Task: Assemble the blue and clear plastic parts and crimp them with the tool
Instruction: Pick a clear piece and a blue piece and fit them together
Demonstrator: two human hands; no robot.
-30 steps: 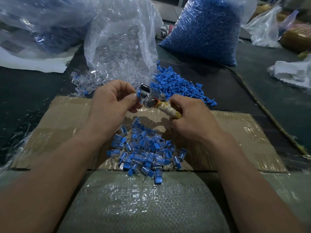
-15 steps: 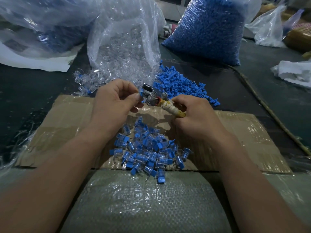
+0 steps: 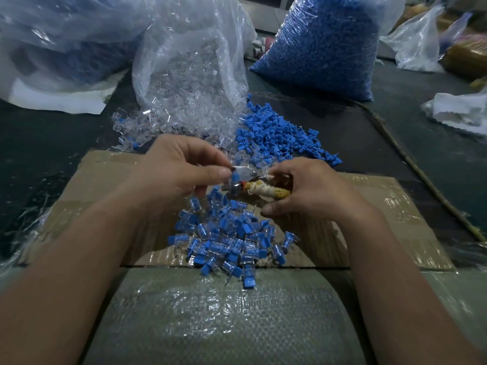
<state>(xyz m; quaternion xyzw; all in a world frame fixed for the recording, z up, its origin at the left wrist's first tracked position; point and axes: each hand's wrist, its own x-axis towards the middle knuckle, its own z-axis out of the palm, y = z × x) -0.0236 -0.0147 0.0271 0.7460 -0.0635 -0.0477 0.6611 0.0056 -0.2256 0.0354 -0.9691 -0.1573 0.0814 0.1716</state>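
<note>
My left hand (image 3: 181, 169) pinches a small blue and clear part (image 3: 235, 177) between thumb and fingers, right at the metal jaws of the crimping tool (image 3: 245, 177). My right hand (image 3: 313, 191) grips the tool's handles, which are wrapped in yellowish tape (image 3: 266, 191). Below both hands a heap of assembled blue-and-clear parts (image 3: 226, 241) lies on a sheet of cardboard (image 3: 382, 219). Loose blue parts (image 3: 279, 138) are piled behind the hands, and loose clear parts (image 3: 131, 130) spill from an open clear bag (image 3: 189, 80).
A full bag of blue parts (image 3: 324, 46) stands at the back right. Large plastic bags (image 3: 60, 43) fill the back left. A woven sack under plastic film (image 3: 224, 320) lies nearest me. A thin stick (image 3: 421, 175) runs diagonally along the dark surface on the right.
Both hands have come slightly lower and nearer me over the heap. The tool's jaws now lie flatter, with the part still pinched at them.
</note>
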